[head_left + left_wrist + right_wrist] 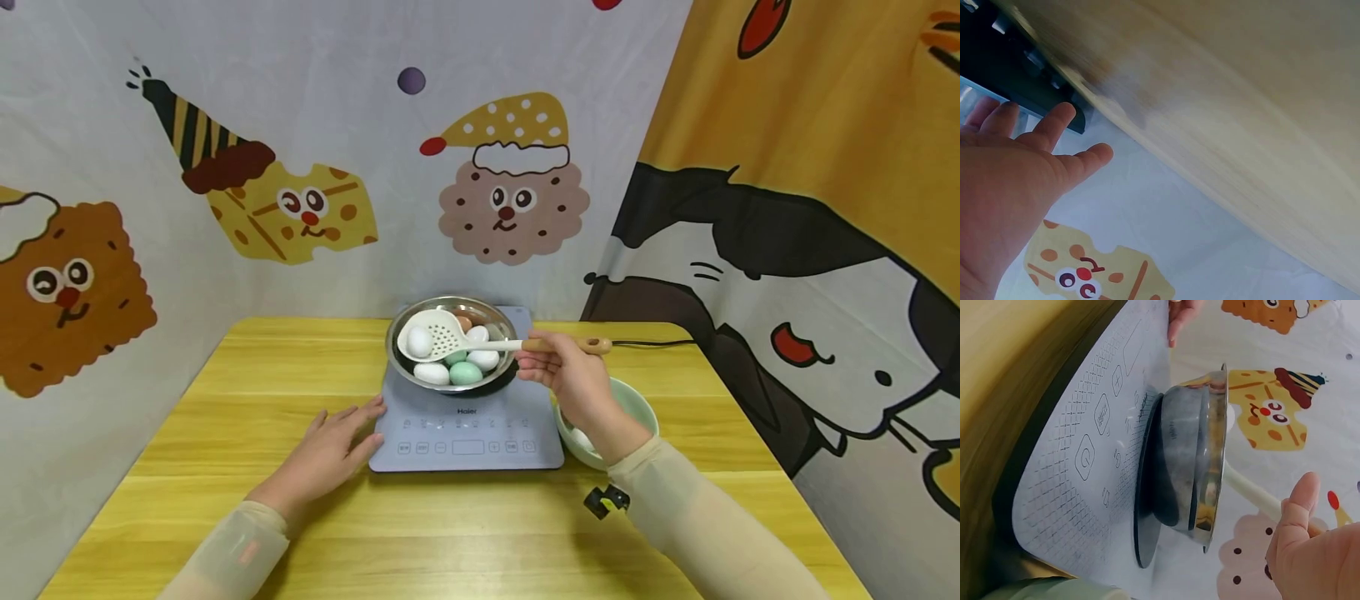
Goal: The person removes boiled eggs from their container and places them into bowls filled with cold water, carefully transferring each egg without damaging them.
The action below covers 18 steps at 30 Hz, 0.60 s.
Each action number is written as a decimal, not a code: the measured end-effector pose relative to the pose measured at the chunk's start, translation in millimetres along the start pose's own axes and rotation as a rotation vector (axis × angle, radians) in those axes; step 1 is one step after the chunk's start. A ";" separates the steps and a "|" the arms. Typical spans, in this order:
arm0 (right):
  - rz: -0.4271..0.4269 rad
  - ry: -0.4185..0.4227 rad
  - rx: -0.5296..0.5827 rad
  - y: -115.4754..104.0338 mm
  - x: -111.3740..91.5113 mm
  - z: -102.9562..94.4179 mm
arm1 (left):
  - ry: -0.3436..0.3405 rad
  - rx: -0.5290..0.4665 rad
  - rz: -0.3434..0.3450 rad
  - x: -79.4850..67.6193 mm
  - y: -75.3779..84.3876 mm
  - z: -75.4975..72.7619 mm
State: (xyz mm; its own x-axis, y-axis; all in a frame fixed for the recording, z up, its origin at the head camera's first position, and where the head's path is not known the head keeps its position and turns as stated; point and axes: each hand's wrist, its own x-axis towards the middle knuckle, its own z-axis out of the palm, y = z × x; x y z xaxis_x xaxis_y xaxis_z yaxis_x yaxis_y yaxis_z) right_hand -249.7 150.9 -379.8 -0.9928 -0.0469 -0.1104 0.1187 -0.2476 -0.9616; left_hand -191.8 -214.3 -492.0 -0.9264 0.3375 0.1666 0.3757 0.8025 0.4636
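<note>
My right hand (577,383) grips the wooden end of a white slotted spoon (495,344). A white egg (419,342) lies in the spoon's head, which is over the steel pot (393,354). Below and beside it the pot holds several eggs: white, brown and pale green (466,373). The pot stands on a grey induction cooktop (465,429). My left hand (326,458) rests at the cooktop's left edge, fingers extended and spread. In the right wrist view, the pot's side (1182,444) shows, its contents hidden.
A pale green bowl (645,404) with a white egg (581,437) stands right of the cooktop, partly under my right forearm. A black cord (652,342) runs off the wooden table (420,533) at the back right. A printed curtain (322,50) hangs behind.
</note>
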 end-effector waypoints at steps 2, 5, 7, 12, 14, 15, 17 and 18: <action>0.000 -0.005 0.036 -2.3 -0.4 -4.6 | 0.001 0.003 0.001 -0.2 0.6 -0.2; -0.014 -0.040 0.055 -9.2 -6.6 -14.4 | 0.003 0.005 0.002 -0.6 1.3 0.4; -0.037 -0.075 0.044 -15.9 -14.3 -24.6 | 0.004 0.005 0.002 -0.8 1.7 1.1; -0.133 -0.152 0.009 -36.5 -45.4 -60.3 | 0.005 0.002 0.007 -0.7 1.6 2.6; -0.178 -0.179 0.010 -43.1 -61.1 -79.0 | 0.004 0.002 0.006 -0.6 1.2 2.4; -0.198 -0.187 0.010 -45.8 -69.4 -89.2 | 0.004 0.001 0.004 -0.6 1.3 2.1; -0.234 -0.187 0.006 -48.8 -85.6 -110.3 | 0.003 0.000 0.001 -0.8 0.7 1.6; -0.248 -0.175 0.003 -49.6 -93.7 -120.6 | 0.002 0.004 0.001 -1.0 0.3 1.2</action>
State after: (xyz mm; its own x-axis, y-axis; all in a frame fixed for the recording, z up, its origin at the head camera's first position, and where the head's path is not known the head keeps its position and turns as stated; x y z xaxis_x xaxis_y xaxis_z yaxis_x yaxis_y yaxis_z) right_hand -164.7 284.3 -352.0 -0.9735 -0.1503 0.1724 -0.1262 -0.2753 -0.9530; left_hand -190.7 -213.9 -493.1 -0.9263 0.3372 0.1684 0.3764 0.8042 0.4600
